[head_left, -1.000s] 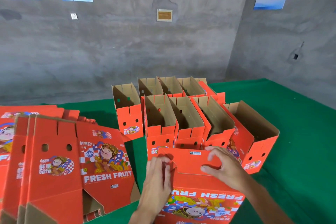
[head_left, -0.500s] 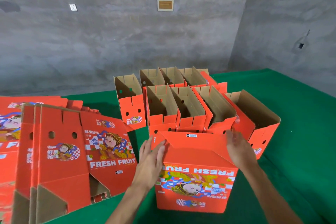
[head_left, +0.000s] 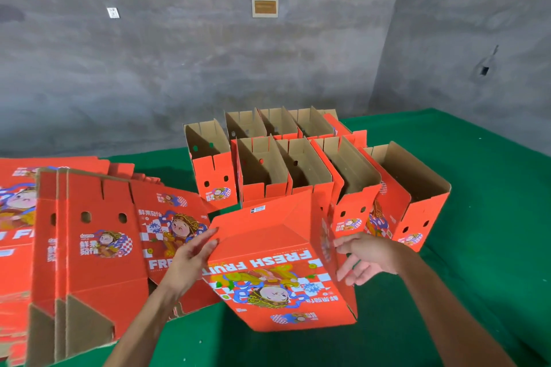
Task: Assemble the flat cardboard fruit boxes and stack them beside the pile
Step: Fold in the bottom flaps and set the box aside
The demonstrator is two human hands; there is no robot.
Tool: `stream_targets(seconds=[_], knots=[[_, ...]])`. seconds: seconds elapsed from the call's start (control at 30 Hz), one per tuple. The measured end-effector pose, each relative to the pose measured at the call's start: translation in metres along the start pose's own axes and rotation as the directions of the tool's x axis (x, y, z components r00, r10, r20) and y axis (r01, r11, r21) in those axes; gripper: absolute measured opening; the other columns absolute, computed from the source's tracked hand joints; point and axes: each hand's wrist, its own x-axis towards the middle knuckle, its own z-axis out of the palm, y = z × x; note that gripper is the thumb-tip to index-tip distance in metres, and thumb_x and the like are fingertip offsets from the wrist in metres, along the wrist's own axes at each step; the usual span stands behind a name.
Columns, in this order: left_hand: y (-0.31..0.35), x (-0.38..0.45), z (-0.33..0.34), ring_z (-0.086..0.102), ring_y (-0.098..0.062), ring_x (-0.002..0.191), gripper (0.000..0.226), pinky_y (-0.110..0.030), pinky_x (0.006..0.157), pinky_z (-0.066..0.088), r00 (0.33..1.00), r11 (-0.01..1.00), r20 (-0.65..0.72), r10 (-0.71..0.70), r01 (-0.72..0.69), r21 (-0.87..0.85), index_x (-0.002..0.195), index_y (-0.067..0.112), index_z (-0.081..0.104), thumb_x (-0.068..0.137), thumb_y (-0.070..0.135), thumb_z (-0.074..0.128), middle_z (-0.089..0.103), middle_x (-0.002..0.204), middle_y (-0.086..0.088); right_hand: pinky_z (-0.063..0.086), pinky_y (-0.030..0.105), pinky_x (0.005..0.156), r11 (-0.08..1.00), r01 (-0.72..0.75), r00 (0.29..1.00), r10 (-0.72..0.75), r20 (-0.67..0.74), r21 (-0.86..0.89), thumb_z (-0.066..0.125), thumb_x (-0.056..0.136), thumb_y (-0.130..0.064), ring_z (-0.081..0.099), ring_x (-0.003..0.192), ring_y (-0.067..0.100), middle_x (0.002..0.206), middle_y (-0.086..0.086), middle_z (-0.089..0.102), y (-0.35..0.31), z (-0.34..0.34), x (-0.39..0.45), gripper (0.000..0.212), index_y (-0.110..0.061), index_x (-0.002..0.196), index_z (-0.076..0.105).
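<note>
Folded red fruit box (head_left: 277, 262) upside down, tilted, closed bottom up, near front of green counter (head_left: 477, 188). Left hand (head_left: 190, 256), fingers straight, presses left side; right hand (head_left: 365, 256), fingers spread, rests on right side. Assembled open boxes (head_left: 310, 164) clustered just behind. Flat box pile (head_left: 89, 232) at left

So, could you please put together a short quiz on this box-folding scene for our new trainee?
1. True or false: the box between the hands is upside down, closed bottom facing up.
2. Where does the flat pile lie: A) beside the left hand, B) beside the right hand, C) behind the assembled boxes?
3. Fill in: the table cover is ____.

Key: 1 true; 2 A; 3 green.
</note>
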Motion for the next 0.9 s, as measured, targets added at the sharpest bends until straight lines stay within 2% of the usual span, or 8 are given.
stream_targets(seconds=[0.13,0.3,0.53,0.63,0.7,0.77,0.83,0.9], knots=[[0.007,-0.019,-0.032,0.071,-0.011,0.104,0.029,-0.026,0.087,0.058,0.975,0.993,-0.193,0.11,-0.1,0.063,0.127,0.021,0.071,0.1,0.016,0.066,0.071,0.129,-0.002,0.061,0.033,0.069,0.998,0.053,0.994,-0.055,0.093,0.029,0.043,0.111,-0.022,0.078,0.092,0.033,0.105,0.021,0.077,-0.025,0.019,-0.006,0.052,-0.021,0.16,0.025],[0.06,-0.039,-0.083,0.067,0.008,0.104,0.02,-0.008,0.093,0.048,0.801,0.912,-0.442,0.404,-0.315,0.263,0.115,0.024,0.075,0.096,0.02,0.073,0.074,0.115,0.011,0.06,0.035,0.067,0.966,0.239,0.961,-0.25,0.116,0.098,0.05,0.109,-0.016,0.075,0.078,0.033,0.108,0.023,0.076,-0.069,0.049,-0.004,0.065,-0.021,0.163,0.017],[0.109,-0.045,-0.15,0.064,0.009,0.11,0.027,-0.021,0.104,0.049,0.588,0.838,-0.599,0.544,-0.348,0.42,0.125,0.015,0.072,0.099,0.022,0.069,0.073,0.123,0.002,0.061,0.041,0.077,0.838,0.416,0.86,-0.488,0.146,0.353,0.059,0.102,-0.005,0.073,0.101,0.044,0.114,0.031,0.07,-0.132,0.097,-0.01,0.066,-0.038,0.152,0.031],[0.11,-0.045,-0.162,0.056,-0.009,0.133,0.044,-0.038,0.116,0.042,0.558,0.81,-0.588,0.585,-0.368,0.457,0.143,0.016,0.06,0.103,0.033,0.061,0.063,0.142,0.001,0.061,0.043,0.086,0.786,0.462,0.8,-0.569,0.189,0.411,0.065,0.098,-0.003,0.071,0.11,0.042,0.11,0.026,0.073,-0.145,0.119,-0.014,0.058,-0.041,0.137,0.044],[0.106,-0.041,-0.157,0.041,-0.009,0.147,0.054,-0.04,0.124,0.031,0.565,0.803,-0.571,0.595,-0.405,0.437,0.154,0.019,0.046,0.106,0.042,0.049,0.048,0.156,0.005,0.062,0.041,0.086,0.739,0.526,0.77,-0.624,0.133,0.422,0.066,0.097,-0.002,0.072,0.11,0.036,0.109,0.02,0.071,-0.153,0.131,-0.013,0.056,-0.038,0.137,0.051],[0.108,-0.038,-0.142,0.037,-0.006,0.15,0.051,-0.049,0.123,0.032,0.662,0.866,-0.565,0.491,-0.439,0.239,0.159,0.031,0.039,0.11,0.045,0.042,0.04,0.162,0.012,0.061,0.035,0.083,0.696,0.642,0.733,-0.68,0.008,0.321,0.064,0.098,-0.002,0.072,0.11,0.028,0.116,0.015,0.064,-0.162,0.144,-0.01,0.051,-0.038,0.134,0.055],[0.113,-0.036,-0.121,0.055,-0.014,0.138,0.046,-0.055,0.103,0.052,0.824,0.898,-0.46,0.33,-0.425,-0.116,0.152,0.044,0.044,0.107,0.056,0.044,0.053,0.153,0.015,0.058,0.031,0.084,0.647,0.752,0.659,-0.743,-0.117,0.129,0.06,0.101,-0.002,0.066,0.114,0.02,0.125,0.011,0.056,-0.169,0.156,-0.006,0.05,-0.047,0.122,0.056],[0.114,-0.034,-0.097,0.067,-0.02,0.123,0.043,-0.048,0.083,0.06,0.898,0.892,-0.355,0.259,-0.364,-0.27,0.142,0.048,0.055,0.101,0.06,0.054,0.064,0.141,0.012,0.052,0.027,0.093,0.556,0.819,0.512,-0.82,-0.255,-0.142,0.059,0.101,-0.002,0.059,0.117,0.019,0.126,0.007,0.048,-0.169,0.164,0.0,0.046,-0.046,0.115,0.058]])
